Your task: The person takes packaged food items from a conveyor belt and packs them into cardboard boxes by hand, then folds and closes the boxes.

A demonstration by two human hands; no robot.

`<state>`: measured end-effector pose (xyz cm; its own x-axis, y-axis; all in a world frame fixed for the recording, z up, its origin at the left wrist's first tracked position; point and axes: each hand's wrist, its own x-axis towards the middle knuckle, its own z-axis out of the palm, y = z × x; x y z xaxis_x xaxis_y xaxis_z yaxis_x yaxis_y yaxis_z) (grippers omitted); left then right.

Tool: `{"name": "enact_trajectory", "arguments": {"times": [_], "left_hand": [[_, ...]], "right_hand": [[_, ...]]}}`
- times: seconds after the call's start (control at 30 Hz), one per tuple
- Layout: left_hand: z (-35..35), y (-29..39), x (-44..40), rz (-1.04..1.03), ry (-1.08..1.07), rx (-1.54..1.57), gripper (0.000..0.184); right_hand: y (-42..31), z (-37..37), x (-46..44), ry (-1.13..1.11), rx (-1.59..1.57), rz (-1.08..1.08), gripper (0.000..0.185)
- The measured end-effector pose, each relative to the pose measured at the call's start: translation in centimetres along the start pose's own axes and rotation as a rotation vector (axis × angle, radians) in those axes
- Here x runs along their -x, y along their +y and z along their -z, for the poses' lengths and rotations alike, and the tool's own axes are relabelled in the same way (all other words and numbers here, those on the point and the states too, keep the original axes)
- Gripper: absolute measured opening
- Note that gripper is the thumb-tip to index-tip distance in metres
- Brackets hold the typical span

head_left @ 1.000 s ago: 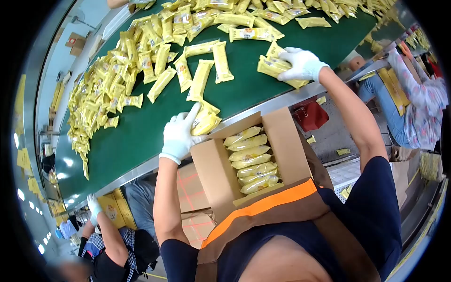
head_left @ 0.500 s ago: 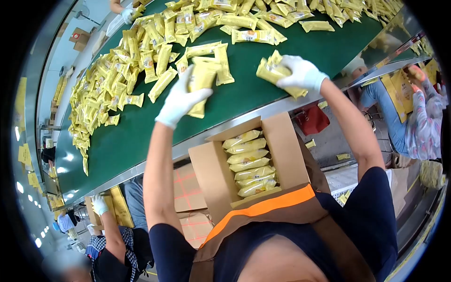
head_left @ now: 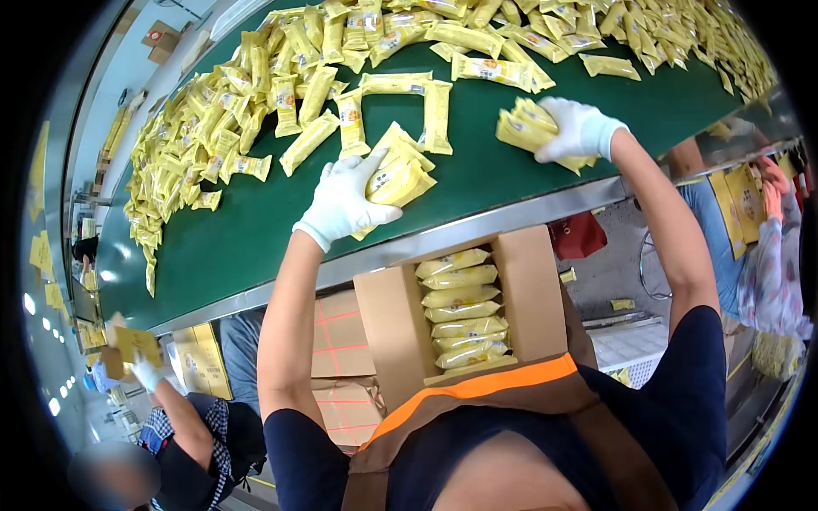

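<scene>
My left hand [head_left: 342,198], in a white glove, is closed around a small stack of yellow wrapped packets [head_left: 400,173] over the green belt [head_left: 477,179]. To the right, my gloved right hand [head_left: 579,129] grips another bunch of yellow packets [head_left: 523,125], its fingers partly hidden behind them. Below both hands, in front of my body, stands an open cardboard box [head_left: 530,285]. A row of yellow packets [head_left: 461,296] lies stacked inside it. A few loose packets lie beyond my left hand, among them an upright-pointing packet [head_left: 437,117] and a crosswise packet [head_left: 396,83].
A large heap of yellow packets [head_left: 192,157] spreads along the far side and left of the belt. The metal belt edge [head_left: 460,228] runs between belt and box. Closed cartons [head_left: 341,336] stand left of the box. Co-workers are at both sides; one gloved hand [head_left: 146,373] holds cardboard.
My left hand has tilted its packets and moved slightly right and nearer the belt's edge. My right hand has shifted right with its bunch. The co-worker at left has lifted a piece of cardboard.
</scene>
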<state>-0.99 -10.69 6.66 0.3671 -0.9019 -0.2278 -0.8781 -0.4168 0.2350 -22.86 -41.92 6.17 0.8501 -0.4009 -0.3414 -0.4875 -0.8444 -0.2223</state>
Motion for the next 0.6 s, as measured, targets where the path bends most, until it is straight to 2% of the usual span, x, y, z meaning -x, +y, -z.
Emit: {"name": "enact_trajectory", "arguments": {"times": [0.03,0.07,0.1,0.13,0.17,0.23,0.3,0.37,0.43,0.47,0.5,0.57,0.6], "left_hand": [[-0.5,-0.5,-0.7,-0.010,0.037,0.138,0.101],[-1.4,-1.3,-1.4,-0.018,0.069,0.273,0.101],[-1.7,-1.9,-2.0,-0.025,0.100,0.405,0.101],[-1.3,-1.7,-2.5,0.002,0.054,0.371,0.102],[-0.9,-1.3,-2.5,0.001,0.043,0.305,0.102],[-0.4,0.0,-2.0,-0.005,0.021,0.179,0.101],[-2.1,1.4,-1.2,-0.072,0.162,-0.029,0.096],[-3.2,2.5,-0.7,-0.029,0.217,-0.033,0.092],[-2.9,2.9,-0.7,-0.006,0.230,0.008,0.088],[-3.6,2.4,-0.9,-0.057,0.294,0.015,0.087],[-4.0,2.2,-1.0,-0.075,0.350,-0.071,0.090],[-3.9,2.8,-1.1,0.044,0.299,-0.083,0.099],[-3.9,2.7,-1.3,0.082,0.222,-0.071,0.108]], "right_hand": [[-1.0,1.4,-0.8,0.034,-0.085,0.080,0.086],[-2.3,3.3,-1.7,0.052,-0.116,0.056,0.085],[-1.7,3.9,-4.3,0.034,-0.287,0.143,0.089],[-0.9,3.6,-7.6,0.186,-0.338,0.287,0.090],[-1.7,4.8,-8.9,0.021,-0.506,0.280,0.091],[-1.4,3.1,-13.0,-0.004,-0.525,0.216,0.101],[-2.5,2.8,-12.2,-0.115,-0.266,0.111,0.101],[-4.5,2.1,-9.6,-0.027,0.023,0.136,0.089],[-4.9,0.7,-6.8,0.113,0.184,0.212,0.086],[-4.8,0.4,-5.1,0.127,0.204,0.199,0.084],[-4.6,0.0,-3.2,0.159,0.218,0.210,0.081],[-4.4,-1.3,0.0,0.200,0.333,0.155,0.078],[-3.7,-2.8,0.8,0.294,0.264,0.184,0.075]]}}
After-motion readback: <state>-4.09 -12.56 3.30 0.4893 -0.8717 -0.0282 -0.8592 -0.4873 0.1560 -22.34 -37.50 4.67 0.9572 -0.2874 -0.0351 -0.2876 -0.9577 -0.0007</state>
